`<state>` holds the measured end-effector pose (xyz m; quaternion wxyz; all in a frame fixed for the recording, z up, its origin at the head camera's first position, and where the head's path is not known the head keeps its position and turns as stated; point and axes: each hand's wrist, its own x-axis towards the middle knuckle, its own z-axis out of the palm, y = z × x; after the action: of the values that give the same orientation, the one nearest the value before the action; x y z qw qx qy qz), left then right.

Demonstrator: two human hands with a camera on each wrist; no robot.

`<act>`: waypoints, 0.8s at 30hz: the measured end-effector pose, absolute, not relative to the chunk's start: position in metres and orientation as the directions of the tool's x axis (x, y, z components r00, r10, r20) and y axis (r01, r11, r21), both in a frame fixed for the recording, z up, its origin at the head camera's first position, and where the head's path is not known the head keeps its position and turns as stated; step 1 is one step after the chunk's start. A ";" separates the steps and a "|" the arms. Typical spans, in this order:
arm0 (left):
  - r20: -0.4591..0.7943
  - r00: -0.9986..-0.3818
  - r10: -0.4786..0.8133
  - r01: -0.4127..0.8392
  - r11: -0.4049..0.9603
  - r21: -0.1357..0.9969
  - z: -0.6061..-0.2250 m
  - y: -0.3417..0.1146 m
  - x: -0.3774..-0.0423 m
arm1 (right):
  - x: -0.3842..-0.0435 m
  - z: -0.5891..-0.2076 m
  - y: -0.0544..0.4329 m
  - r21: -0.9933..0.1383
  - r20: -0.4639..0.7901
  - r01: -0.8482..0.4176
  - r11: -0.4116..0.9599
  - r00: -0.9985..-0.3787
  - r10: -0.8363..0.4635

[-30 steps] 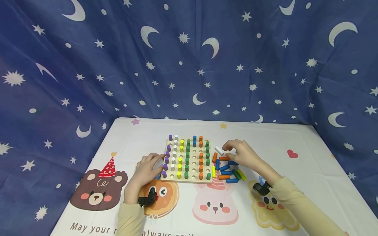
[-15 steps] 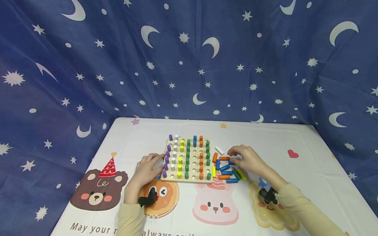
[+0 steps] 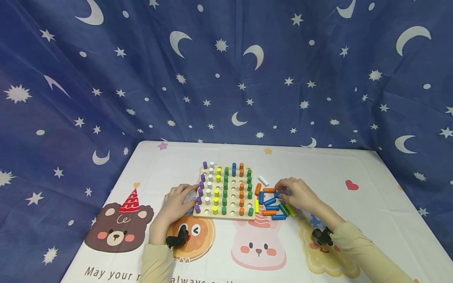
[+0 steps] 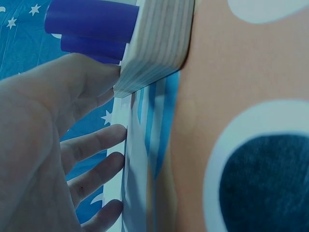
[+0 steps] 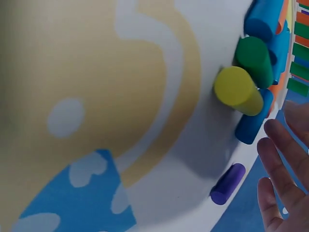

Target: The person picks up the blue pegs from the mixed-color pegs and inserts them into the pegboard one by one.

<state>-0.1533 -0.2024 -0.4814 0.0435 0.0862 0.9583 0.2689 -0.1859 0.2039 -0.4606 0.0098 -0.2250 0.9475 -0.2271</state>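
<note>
A wooden pegboard [image 3: 223,216] stands on the table, with purple, white, yellow, green, blue and orange pegs upright in its holes. My left hand [image 3: 175,202] rests at its left side; in the left wrist view the thumb [image 4: 99,72] touches the board's corner, below two purple pegs [image 4: 96,21], and the other fingers extend loosely. My right hand [image 3: 296,192] is over the right end of the loose pegs, fingertips close to a blue peg [image 5: 253,116]. Nothing shows between its spread fingers in the right wrist view. A purple peg [image 5: 228,183] lies below that hand.
Loose pegs lie right of the board: a white peg [image 3: 263,181], orange peg [image 3: 269,190], yellow peg [image 3: 256,206], green peg [image 3: 284,210] and several blue ones. A printed white tablecloth [image 3: 318,165] covers the table. A blue star-patterned curtain [image 3: 226,98] hangs behind.
My right hand has shifted right and a little toward the near side, away from the white peg, to beside a blue peg. The left hand and the board have stayed in place.
</note>
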 end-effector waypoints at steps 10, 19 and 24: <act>-0.035 -0.982 0.188 0.142 0.840 0.523 -0.482 -0.203 -0.154 | -0.188 -0.469 0.205 -0.457 0.042 -0.394 0.797 -0.905 -0.424; -0.037 -0.982 0.185 0.139 0.842 0.521 -0.483 -0.203 -0.154 | -0.191 -0.473 0.204 -0.417 0.055 -0.437 0.797 -0.888 -0.457; -0.035 -0.982 0.188 0.142 0.842 0.520 -0.483 -0.204 -0.154 | -0.192 -0.474 0.201 -0.364 0.061 -0.461 0.810 -0.879 -0.473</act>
<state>-0.1537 -0.2037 -0.4828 0.0423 0.0860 0.9588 0.2674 -0.1918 0.2013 -0.4738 0.0163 -0.2454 0.9511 -0.1870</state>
